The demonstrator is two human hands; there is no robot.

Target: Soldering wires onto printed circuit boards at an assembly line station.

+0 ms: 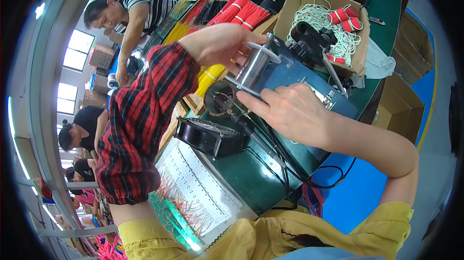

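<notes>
A clear-flanged spool of silvery wire, looking like solder point(256, 69), sits tilted at the end of a blue metal box point(302, 74). My left hand point(217, 46) comes from a red-and-black plaid sleeve cover and wraps the spool's far left side, thumb near its upper flange. My right hand point(297, 112) lies over the box's near edge. Its index finger touches the spool's lower flange and the other fingers are curled; its thumb is hidden. Just below the spool, a soldering iron point(246, 124) rests in a round holder point(220, 99).
A black fan point(210, 136) stands on the green table beside a white perforated sheet point(193, 182). Black cables point(285, 163) run below my right hand. Behind are bundled red wires point(237, 11), yellow wires point(208, 80) and a carton point(285, 6) of white cords. Co-workers sit at left.
</notes>
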